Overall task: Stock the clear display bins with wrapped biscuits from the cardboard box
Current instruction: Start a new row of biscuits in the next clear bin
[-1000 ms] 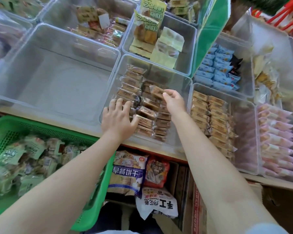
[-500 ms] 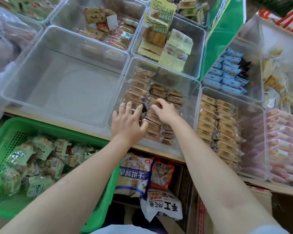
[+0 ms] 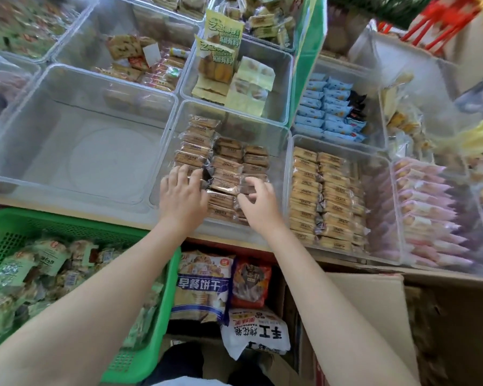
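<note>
Three columns of wrapped biscuits [image 3: 226, 162] lie in the clear bin [image 3: 276, 151] at the middle of the shelf. Each packet is a flat brown bar in shiny transparent wrap with crimped ends, and its long axis goes left to right, so the packets stack one behind another from the near wall toward the far wall. The left column reaches farther back than the other two.

The left hand [image 3: 183, 195] lies flat on the near packets of the left column, fingers straight and a little spread, pressing on them. The right hand [image 3: 258, 203] is on the near packets of the right column; its fingers are curled over one packet (a grip from above, the thumb on the near side).

Left of this bin stands a big clear bin [image 3: 34, 162] with only some pale packets at the far wall. To the right another bin holds lighter yellow biscuits [image 3: 322, 196] in rows. Below the shelf, a green basket [image 3: 140, 346] with green packets is at left, and a cardboard box [image 3: 374, 316] at right.
</note>
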`<action>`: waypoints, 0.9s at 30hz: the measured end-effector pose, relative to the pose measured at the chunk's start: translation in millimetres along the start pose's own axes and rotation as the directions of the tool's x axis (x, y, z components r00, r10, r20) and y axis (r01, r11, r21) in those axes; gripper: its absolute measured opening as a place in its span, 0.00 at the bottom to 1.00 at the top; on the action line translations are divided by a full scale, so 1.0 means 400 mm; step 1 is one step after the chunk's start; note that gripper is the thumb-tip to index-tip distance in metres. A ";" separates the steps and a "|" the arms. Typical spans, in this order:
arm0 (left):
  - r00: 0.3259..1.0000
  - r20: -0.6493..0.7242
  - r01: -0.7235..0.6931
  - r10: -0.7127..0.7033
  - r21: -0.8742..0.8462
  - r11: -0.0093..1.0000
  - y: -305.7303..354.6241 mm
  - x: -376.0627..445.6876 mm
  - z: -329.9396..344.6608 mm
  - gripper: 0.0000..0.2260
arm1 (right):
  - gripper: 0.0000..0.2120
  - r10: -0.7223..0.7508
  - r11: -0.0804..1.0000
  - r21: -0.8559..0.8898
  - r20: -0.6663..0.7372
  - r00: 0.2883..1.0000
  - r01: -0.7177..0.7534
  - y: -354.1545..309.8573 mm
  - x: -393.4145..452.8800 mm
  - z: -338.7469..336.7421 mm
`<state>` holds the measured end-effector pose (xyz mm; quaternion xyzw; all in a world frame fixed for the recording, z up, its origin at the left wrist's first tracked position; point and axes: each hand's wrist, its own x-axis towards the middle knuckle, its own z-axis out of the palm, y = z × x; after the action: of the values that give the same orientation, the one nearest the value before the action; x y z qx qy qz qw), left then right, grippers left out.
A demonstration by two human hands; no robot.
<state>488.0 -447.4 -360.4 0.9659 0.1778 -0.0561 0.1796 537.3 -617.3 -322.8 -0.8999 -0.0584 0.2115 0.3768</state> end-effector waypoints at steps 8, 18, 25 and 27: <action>0.954 -0.047 -0.284 0.297 -0.469 0.836 0.528 -0.271 0.080 0.18 | 0.12 0.076 0.920 0.381 -0.400 0.913 0.090 0.238 -0.408 -0.429; 0.821 0.076 -0.571 0.566 0.058 0.819 0.979 -0.474 0.264 0.35 | 0.12 0.604 0.763 0.453 -0.244 0.759 -0.462 0.838 -0.556 -0.682; 0.844 0.046 -0.536 0.535 0.108 0.837 0.984 -0.476 0.276 0.32 | 0.25 0.508 0.856 -0.183 0.468 0.723 -0.483 0.944 -0.498 -0.536; 0.846 0.050 -0.533 0.531 0.113 0.838 0.985 -0.479 0.272 0.32 | 0.29 0.513 0.858 -0.306 0.474 0.716 -0.412 0.960 -0.504 -0.443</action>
<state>448.2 -892.7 -299.6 0.9859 -0.1026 -0.0231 0.1298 409.6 -1059.1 -413.8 -0.8185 0.0470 0.5375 0.1974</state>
